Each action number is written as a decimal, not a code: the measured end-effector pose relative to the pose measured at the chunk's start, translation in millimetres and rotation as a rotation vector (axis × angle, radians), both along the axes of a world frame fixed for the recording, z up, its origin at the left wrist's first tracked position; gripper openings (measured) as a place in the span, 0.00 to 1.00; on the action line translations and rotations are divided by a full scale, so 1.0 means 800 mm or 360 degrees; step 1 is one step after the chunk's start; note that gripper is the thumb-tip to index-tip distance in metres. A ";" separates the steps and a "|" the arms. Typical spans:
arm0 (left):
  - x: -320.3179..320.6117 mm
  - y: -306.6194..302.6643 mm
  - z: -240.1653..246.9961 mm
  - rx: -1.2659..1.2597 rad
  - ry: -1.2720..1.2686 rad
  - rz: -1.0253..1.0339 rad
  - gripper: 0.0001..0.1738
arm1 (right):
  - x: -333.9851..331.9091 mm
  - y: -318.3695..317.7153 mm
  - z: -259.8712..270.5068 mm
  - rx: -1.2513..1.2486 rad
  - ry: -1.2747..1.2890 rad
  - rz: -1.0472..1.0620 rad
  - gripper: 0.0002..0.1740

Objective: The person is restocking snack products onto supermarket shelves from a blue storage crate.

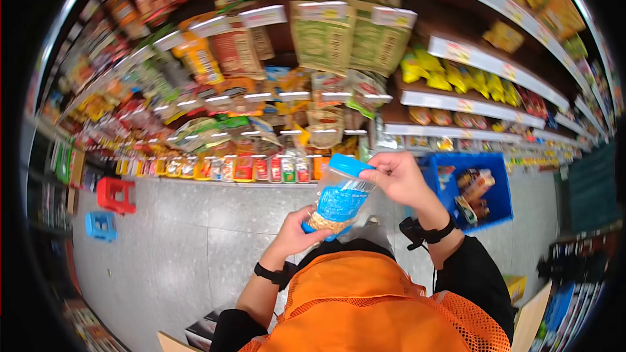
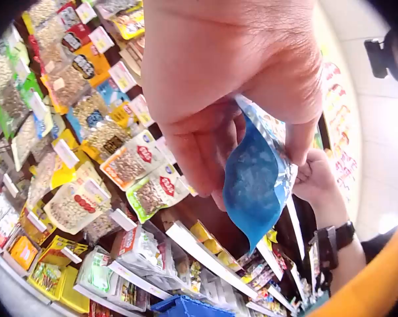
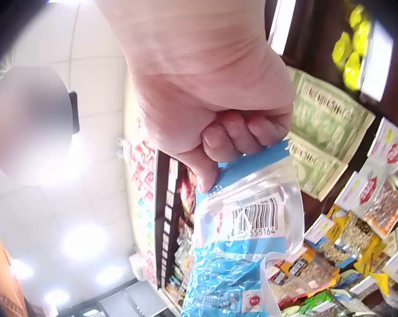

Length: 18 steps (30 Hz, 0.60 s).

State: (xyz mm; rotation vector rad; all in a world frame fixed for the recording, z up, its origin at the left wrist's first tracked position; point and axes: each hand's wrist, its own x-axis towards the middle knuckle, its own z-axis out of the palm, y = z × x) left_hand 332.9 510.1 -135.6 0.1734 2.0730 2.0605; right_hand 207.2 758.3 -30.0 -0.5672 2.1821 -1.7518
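Observation:
A blue-and-clear stand-up pouch [image 1: 342,203] with pale, nut-like pieces showing near its bottom is held tilted in front of the orange vest. My right hand [image 1: 399,179] pinches its blue top edge, with the other fingers curled in. Down at the lower end, my left hand [image 1: 297,231] grips the pouch between thumb and fingers. A printed barcode [image 3: 257,221] faces the right wrist camera. From the left wrist, the blue bottom gusset [image 2: 255,185] of the pouch points toward the camera.
Shelves of snack bags curve around the front, with large green packets [image 1: 323,36] at the middle. A blue basket [image 1: 501,189] holding several packages stands on the right. On the tiled floor [image 1: 176,234], a red stool [image 1: 116,195] and a light-blue stool [image 1: 100,226] stand left.

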 end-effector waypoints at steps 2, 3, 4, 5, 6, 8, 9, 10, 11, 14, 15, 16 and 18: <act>0.031 -0.034 -0.020 0.0048 -0.0006 0.0197 0.25 | 0.001 -0.060 0.001 0.0241 0.0176 0.0065 0.06; 0.044 -0.052 -0.026 0.0104 -0.0027 0.0319 0.24 | 0.001 -0.086 -0.002 0.0229 0.0207 0.0129 0.06; 0.058 -0.068 -0.016 0.0138 -0.0105 0.0419 0.23 | 0.002 -0.112 -0.007 0.0081 0.0313 0.0065 0.08; 0.071 -0.085 -0.023 0.0241 -0.0103 0.0496 0.21 | 0.002 -0.136 -0.013 -0.0072 0.0410 0.0003 0.10; 0.088 -0.098 -0.036 0.0538 -0.0123 0.0634 0.24 | -0.003 -0.154 -0.021 -0.0206 0.0299 0.0018 0.15; 0.108 -0.125 -0.034 0.0841 -0.0104 0.0808 0.27 | -0.014 -0.194 -0.037 -0.0449 0.0072 0.0040 0.16; 0.121 -0.133 -0.013 0.1285 -0.0108 0.0874 0.33 | -0.020 -0.211 -0.049 -0.0665 -0.0185 0.0004 0.16; 0.131 -0.143 0.002 0.1728 -0.0102 0.0922 0.39 | -0.025 -0.230 -0.062 -0.0524 -0.0187 0.0258 0.22; 0.139 -0.157 0.005 0.1732 -0.0069 0.0958 0.39 | -0.022 -0.247 -0.074 -0.0524 -0.0185 0.0305 0.22; 0.160 -0.201 0.013 0.1424 -0.0176 0.1002 0.50 | 0.011 -0.327 -0.076 -0.0306 -0.0060 0.1261 0.36; 0.159 -0.212 0.018 0.1415 -0.0156 0.1037 0.50 | 0.019 -0.354 -0.075 -0.0393 -0.0180 0.1475 0.41; 0.152 -0.223 0.024 0.1480 -0.0241 0.0980 0.50 | 0.027 -0.386 -0.074 -0.0406 -0.0178 0.1510 0.41; 0.131 -0.238 0.037 0.1534 -0.0402 0.0939 0.50 | 0.035 -0.444 -0.071 -0.0751 -0.0325 0.1928 0.43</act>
